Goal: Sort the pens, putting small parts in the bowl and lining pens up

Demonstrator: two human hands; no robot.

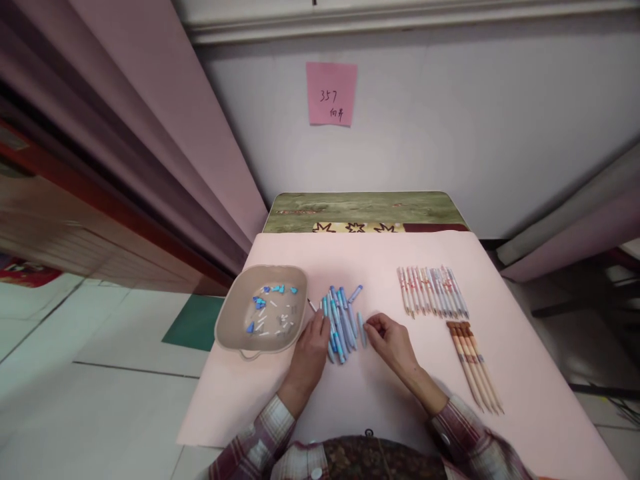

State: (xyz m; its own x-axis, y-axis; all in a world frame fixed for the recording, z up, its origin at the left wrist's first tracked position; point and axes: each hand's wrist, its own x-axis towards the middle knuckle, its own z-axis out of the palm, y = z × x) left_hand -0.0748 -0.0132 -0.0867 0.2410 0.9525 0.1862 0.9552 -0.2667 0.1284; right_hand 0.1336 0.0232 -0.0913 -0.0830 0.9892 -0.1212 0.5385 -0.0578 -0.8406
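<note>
Head view: R hand [393, 343] is being held over pink-covered table [385, 407], thumb + index narrowed on pale-blue barrel [361, 331], which is apparently being pinched just R of loose blue pen pile [337, 323]. L hand [313, 339] is being rested at pile's L side, fingers close together; thin white stick [313, 305] is showing just past fingertips, but whether it's being gripped can't be told. Poss. trouble: w/ only a fingertip hold being used, barrel could be dropped or rolled, esp. if pinch is slackened. Pile is being left unbound, pens overlapping, so it could be spread by a knock from either hand. Beige basket [235, 307] is being crowded by L hand; if rim is bumped, small blue bits [259, 303] inside could be jumbled. Brown-topped pens [473, 360] are being neighboured by R forearm; could be set rolling twd table's R edge if sleeve is swung wide.
</note>
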